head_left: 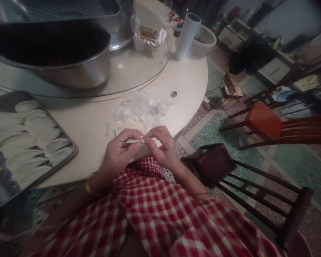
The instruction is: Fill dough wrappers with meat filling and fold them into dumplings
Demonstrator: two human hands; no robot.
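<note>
My left hand [119, 151] and my right hand [162, 146] meet at the near edge of the round table [176, 85], fingers pinched together on a pale dumpling [137, 140] held between them. Just beyond my hands a stack of round dough wrappers [128, 125] lies on crumpled clear plastic [141, 107]. At the left a metal tray [69, 151] holds several folded dumplings in rows. A big steel bowl [77, 71] stands on the glass turntable [139, 71] behind it.
A white roll [186, 35], a white basket [204, 41] and a wrapped packet [149, 35] stand at the table's far side. Dark wooden chairs [230, 167] and an orange-seated chair [264, 119] stand on the tiled floor to the right. My lap is covered by red checked cloth [160, 210].
</note>
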